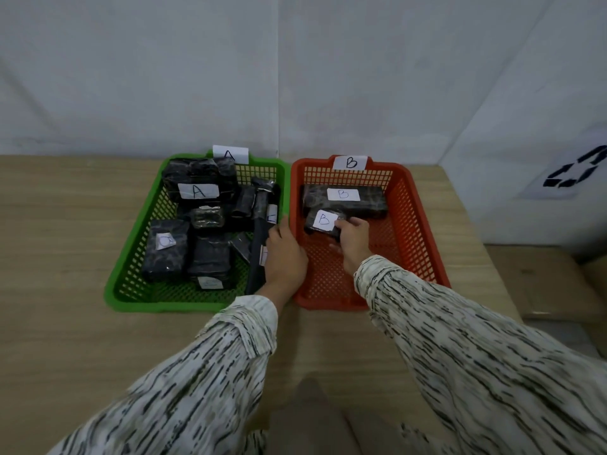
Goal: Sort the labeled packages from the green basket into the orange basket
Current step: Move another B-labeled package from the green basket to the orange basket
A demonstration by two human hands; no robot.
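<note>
The green basket [138, 257], tagged A, sits left on the table and holds several black wrapped packages, one with an A label [197, 191]. Beside it stands the orange basket [423, 231], tagged B. A long black package with a B label [345, 198] lies at its back. My right hand [353, 239] is inside the orange basket, fingers closed on a small black package labelled B [323, 223]. My left hand [284, 257] rests over the green basket's right rim, touching a long dark package [259, 224]; whether it grips it is unclear.
Both baskets stand on a light wooden table [65, 323] against a pale wall. At the far right a white sheet with a black recycling mark [571, 174] hangs, with cardboard boxes [542, 284] below beside the table's right edge.
</note>
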